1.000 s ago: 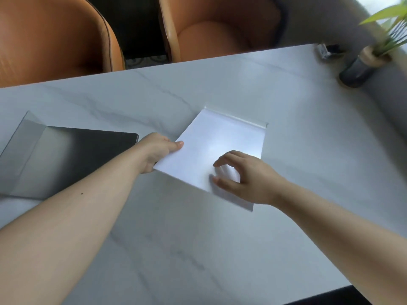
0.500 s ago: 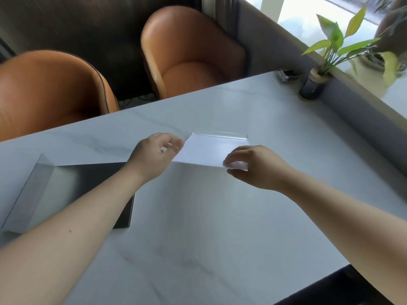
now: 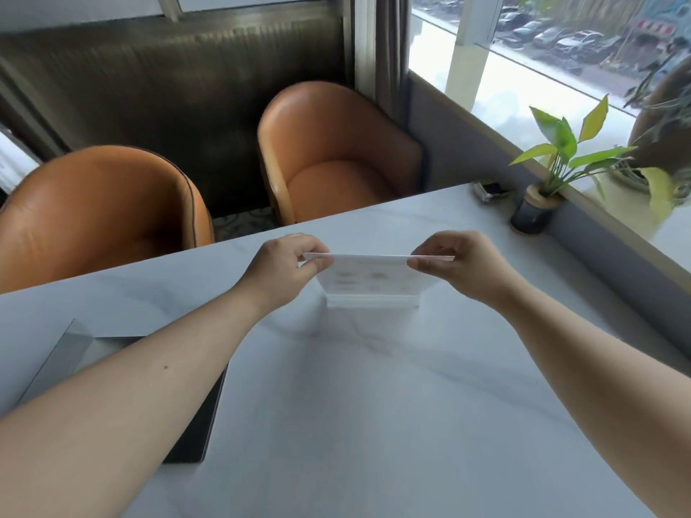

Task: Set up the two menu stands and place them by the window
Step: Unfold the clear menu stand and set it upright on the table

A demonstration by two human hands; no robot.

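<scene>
First menu stand upright on the table, held at both top corners; second not yet touched.

The left hand [image 3: 288,269] and the right hand [image 3: 458,265] each pinch a top corner of the clear menu stand [image 3: 368,280], thumb against fingers, clamped on its upper edge. The stand is vertical, its foot apparently resting on the white table [image 3: 374,405], well short of the potted plant [image 3: 538,203] that sits at the window edge. Print on its card is blurred and unreadable. The second stand [image 3: 93,353] lies flat and dark, far from the plant, partly under the left forearm. Judged step: standing up the first of two. The next move likely calls for carrying or sliding it toward the plant while keeping it vertical, then freeing both hands for the flat one.
</scene>
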